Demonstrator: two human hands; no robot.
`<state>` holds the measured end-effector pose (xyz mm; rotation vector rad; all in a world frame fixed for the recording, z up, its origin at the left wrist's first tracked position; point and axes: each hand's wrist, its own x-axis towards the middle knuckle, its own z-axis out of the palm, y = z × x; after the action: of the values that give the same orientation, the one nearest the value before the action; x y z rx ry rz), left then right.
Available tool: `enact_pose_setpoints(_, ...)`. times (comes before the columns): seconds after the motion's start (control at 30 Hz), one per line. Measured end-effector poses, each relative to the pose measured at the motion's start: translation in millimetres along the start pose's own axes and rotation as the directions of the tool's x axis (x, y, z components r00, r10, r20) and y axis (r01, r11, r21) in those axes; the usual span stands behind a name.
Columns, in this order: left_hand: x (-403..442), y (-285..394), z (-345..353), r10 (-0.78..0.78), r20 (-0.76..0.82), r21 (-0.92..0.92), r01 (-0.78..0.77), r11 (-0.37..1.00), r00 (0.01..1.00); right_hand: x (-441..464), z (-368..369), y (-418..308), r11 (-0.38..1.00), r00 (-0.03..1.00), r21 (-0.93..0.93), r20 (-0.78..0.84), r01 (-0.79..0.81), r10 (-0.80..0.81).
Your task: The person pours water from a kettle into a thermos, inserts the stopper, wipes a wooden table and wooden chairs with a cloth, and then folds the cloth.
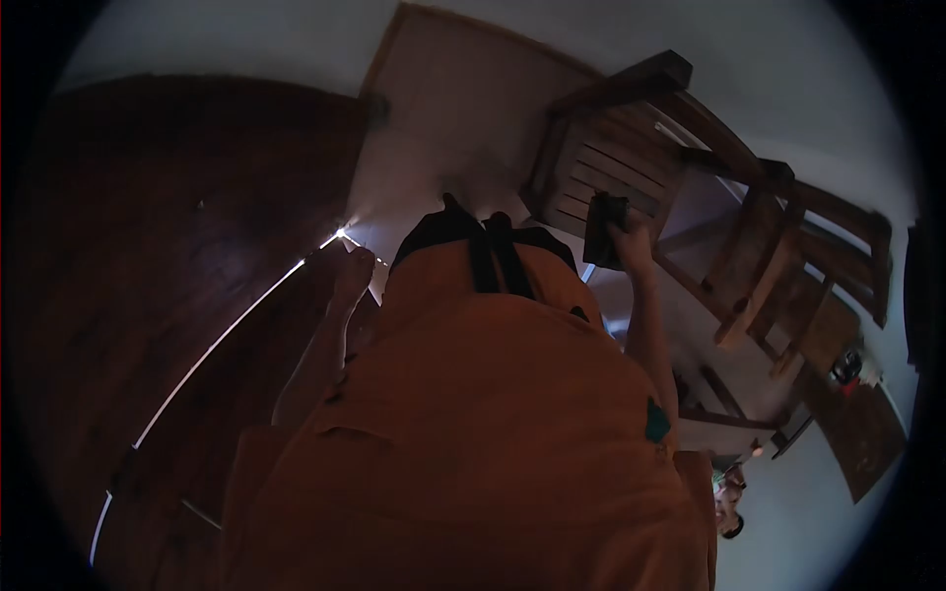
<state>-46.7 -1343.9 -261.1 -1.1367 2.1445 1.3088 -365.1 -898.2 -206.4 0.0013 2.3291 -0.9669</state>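
Right of the orange-clad body, from where I stand, the right hand [634, 243] has its fingers closed round the top of a dark, soft-looking item [602, 236], which hangs over the near side of a slatted brown wooden chair [618, 177]. The light is too dim for me to make out what the item is, or whether it brushes the chair. Over on the left, the left hand [357, 266] is held forward beside the edge of a broad, dark reddish-brown wooden panel [187, 236], close to a thin bright line of light [222, 340]. I cannot tell how far its fingers are bent, whether it touches the panel, or whether it grips anything.

Between the two hands, the loose orange garment [483, 394] fills the near middle, with a pair of black straps [501, 258] at its far end and a small teal patch [657, 422] on its right side. Pale floor [434, 148] spreads out past it. Farther right stands a second brown wooden chair [764, 261] with open rails, and beyond that a brown board [857, 428] near some small, blurred objects [847, 367]. Low on the right, partly hidden by the garment, another person [729, 502] is in view against the pale wall [798, 512].
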Motion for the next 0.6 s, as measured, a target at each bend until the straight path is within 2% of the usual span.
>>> enact_pose_setpoints(0.03,18,9,0,0.04,0.053,0.103,-0.045,0.994,0.998,-5,-5,-3,0.992,0.999,0.12,-0.04,0.032,-0.027)
enact_pose_setpoints(0.07,26,37,-1,0.116,0.1,-0.007,-0.116,0.993,0.988,-10,-14,-9,0.969,0.995,0.233,-0.081,0.077,-0.059)
enact_pose_setpoints(0.1,46,51,7,0.119,0.1,0.055,-0.124,0.991,0.988,-14,-22,-19,0.97,0.993,0.234,-0.104,0.071,-0.048)
enact_pose_setpoints(0.13,67,67,18,0.12,0.09,0.113,-0.13,0.985,0.989,-14,-32,-28,0.919,0.985,0.39,-0.172,0.06,0.008)
enact_pose_setpoints(0.17,81,94,22,0.156,0.152,0.13,-0.176,0.976,0.976,-14,-42,-37,0.84,0.972,0.538,-0.224,0.063,0.07)
enact_pose_setpoints(0.2,85,125,25,0.165,0.162,0.146,-0.189,0.971,0.973,-15,-53,-47,0.832,0.968,0.551,-0.236,0.064,0.082)
enact_pose_setpoints(0.3,87,218,47,0.307,0.178,0.129,-0.332,0.934,0.935,-14,-92,-74,0.837,0.937,0.536,-0.335,0.104,0.098)
enact_pose_setpoints(0.37,93,267,54,0.366,0.282,0.082,-0.402,0.912,0.887,0,-109,-95,0.804,0.879,0.536,-0.476,0.256,0.037)
enact_pose_setpoints(0.4,94,285,54,0.38,0.284,0.097,-0.421,0.902,0.88,9,-114,-105,0.793,0.87,0.546,-0.491,0.27,0.042)
enact_pose_setpoints(0.47,99,320,52,0.542,0.34,0.125,-0.608,0.784,0.769,30,-125,-124,0.739,0.827,0.56,-0.562,0.376,0.005)
enact_pose_setpoints(0.5,107,333,51,0.535,0.373,0.113,-0.609,0.785,0.758,37,-132,-137,0.797,0.802,0.467,-0.596,0.383,-0.037)
enact_pose_setpoints(0.53,118,344,49,0.537,0.402,0.122,-0.624,0.772,0.742,45,-137,-152,0.794,0.79,0.476,-0.614,0.377,-0.007)
enact_pose_setpoints(0.6,139,359,42,0.486,0.512,0.122,-0.62,0.775,0.708,62,-132,-177,0.949,0.726,0.153,-0.68,0.277,-0.103)
